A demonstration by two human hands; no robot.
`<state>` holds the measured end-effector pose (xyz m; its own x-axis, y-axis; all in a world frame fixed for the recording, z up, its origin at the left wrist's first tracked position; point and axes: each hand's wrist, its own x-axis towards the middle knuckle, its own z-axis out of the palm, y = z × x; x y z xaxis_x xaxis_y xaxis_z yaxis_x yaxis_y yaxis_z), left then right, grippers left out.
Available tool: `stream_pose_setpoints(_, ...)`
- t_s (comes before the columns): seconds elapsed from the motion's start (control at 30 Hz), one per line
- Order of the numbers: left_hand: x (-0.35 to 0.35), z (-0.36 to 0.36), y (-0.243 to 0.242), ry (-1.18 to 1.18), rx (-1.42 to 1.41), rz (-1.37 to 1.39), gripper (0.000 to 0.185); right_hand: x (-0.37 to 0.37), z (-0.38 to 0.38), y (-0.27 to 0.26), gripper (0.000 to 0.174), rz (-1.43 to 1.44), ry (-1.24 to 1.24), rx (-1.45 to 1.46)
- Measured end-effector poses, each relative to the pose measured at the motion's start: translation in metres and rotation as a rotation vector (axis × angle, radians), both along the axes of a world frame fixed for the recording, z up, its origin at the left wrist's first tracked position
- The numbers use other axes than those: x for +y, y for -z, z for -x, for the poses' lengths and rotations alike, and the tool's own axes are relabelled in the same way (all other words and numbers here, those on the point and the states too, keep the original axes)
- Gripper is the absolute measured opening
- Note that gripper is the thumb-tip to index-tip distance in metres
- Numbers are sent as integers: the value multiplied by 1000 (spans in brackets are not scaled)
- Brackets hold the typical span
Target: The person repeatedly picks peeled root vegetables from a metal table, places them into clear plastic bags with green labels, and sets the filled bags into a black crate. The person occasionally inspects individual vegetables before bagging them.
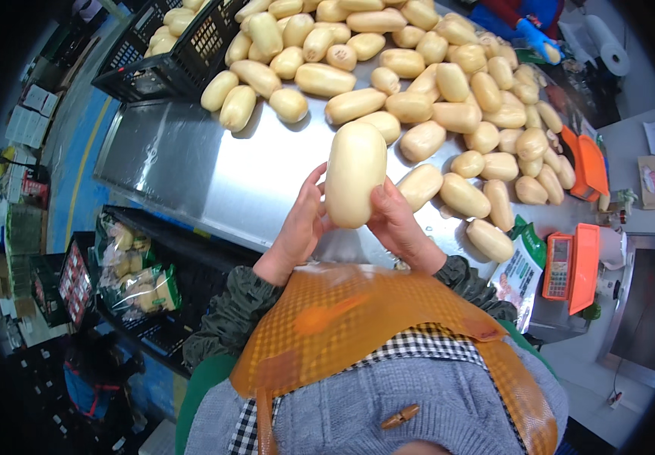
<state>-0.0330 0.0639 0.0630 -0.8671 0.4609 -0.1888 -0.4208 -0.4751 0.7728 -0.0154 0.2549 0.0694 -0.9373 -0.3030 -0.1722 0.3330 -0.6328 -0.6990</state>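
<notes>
Between my two hands I hold a large pale segment of lotus root upright above a steel table. My left hand supports it from the left, low down, with part of the fingers hidden behind it. On its lower right side, my right hand presses with the thumb in front. Just beyond and to the right, many peeled lotus root segments lie piled on the steel. One segment rests near the table's front edge, right of my right hand.
A black plastic crate with more roots stands at the back left. Bagged roots lie in a dark crate at lower left. Orange scales and a printed bag are at right. A co-worker's blue-gloved hand is at the far right.
</notes>
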Motion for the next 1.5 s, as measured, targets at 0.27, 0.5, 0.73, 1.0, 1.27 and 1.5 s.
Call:
stream_pose_setpoints(0.27, -2, -2, -22, 102, 78, 114, 89, 22, 4, 0, 66, -407, -24, 153)
stream_pose_setpoints(0.5, -14, -4, -21, 52, 180, 223, 84, 42, 20, -24, 49, -542, 103, 314)
stream_pose_setpoints(0.73, -13, -12, -28, 122, 226, 328, 83, 18, 21, -44, 54, -782, 53, 453)
stream_pose_setpoints(1.0, -14, -12, -18, 140, 106, 225, 70, 21, 27, -34, 42, -745, 30, 288)
stream_pose_setpoints(1.27, -26, 0, 1, 247, -422, -453, 83, 37, 20, -25, 33, -545, 15, 44)
stream_pose_setpoints(1.5, -42, 14, 25, 152, -496, -685, 84, 52, 6, -104, 29, -721, 125, 578)
